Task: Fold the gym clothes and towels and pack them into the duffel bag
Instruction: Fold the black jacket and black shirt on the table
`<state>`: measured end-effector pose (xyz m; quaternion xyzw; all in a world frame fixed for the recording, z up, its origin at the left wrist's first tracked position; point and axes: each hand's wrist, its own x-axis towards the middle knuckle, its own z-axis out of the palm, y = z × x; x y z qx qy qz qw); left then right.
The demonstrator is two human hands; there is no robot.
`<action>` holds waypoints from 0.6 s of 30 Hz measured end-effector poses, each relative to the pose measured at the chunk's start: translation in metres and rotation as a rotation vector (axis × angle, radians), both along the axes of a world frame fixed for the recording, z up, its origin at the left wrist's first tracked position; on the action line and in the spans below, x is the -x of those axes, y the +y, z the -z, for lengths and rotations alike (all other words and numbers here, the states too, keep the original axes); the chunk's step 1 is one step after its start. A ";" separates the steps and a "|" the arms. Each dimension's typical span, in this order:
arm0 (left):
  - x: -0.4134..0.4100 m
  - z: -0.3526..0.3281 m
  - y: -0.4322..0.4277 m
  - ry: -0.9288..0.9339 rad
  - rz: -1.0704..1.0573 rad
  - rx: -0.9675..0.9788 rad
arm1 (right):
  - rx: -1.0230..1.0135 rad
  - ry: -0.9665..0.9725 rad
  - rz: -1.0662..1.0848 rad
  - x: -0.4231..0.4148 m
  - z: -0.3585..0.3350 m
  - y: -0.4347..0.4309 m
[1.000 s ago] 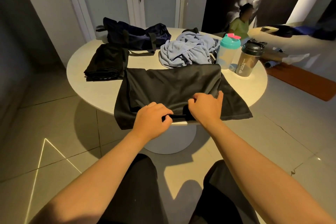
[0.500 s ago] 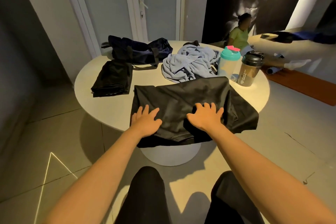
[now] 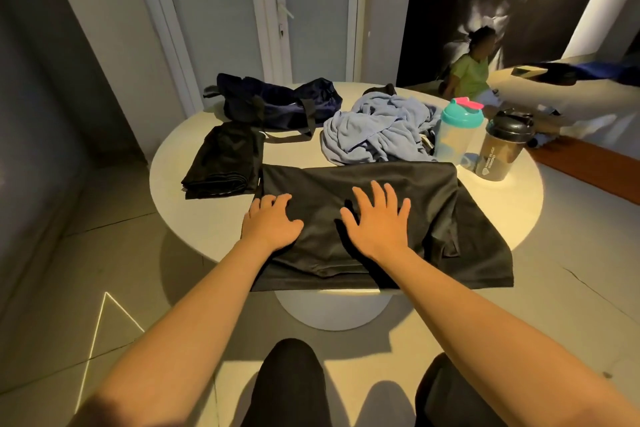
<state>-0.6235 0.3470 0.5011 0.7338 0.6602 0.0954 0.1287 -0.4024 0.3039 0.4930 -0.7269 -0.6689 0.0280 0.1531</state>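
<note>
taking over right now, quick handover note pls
Left hand and right hand: both open, pressing flat on the large black garment at the near edge of the table. Its right part lies loose over the edge.
Done: folded black garment lies left of it.
Left: finish this fold, fold the crumpled blue towel, then pack everything into the navy duffel bag at the far side. The bag's contents can't be seen.
</note>
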 end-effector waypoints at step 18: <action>-0.028 -0.007 0.059 0.178 -0.027 -0.025 | 0.038 0.021 -0.077 0.009 0.002 0.074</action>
